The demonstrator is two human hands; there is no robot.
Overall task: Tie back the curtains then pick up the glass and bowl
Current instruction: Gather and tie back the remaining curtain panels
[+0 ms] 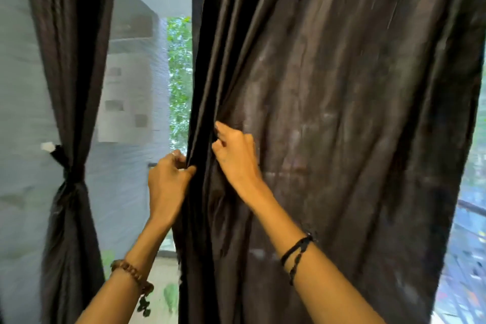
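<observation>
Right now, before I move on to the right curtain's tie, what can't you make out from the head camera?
- Glass and bowl: nowhere in the head view.
- Tie for the right curtain: none visible; the cloth may hide it.
- Left hand fingers: their tips vanish behind the curtain edge.
- Left curtain tie: blurred, knot unclear.
- Curtain tops: cut off by the frame's upper edge.

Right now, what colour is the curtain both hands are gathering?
The curtain is dark brown, almost black, plain with no pattern; the head view shows it.
</observation>
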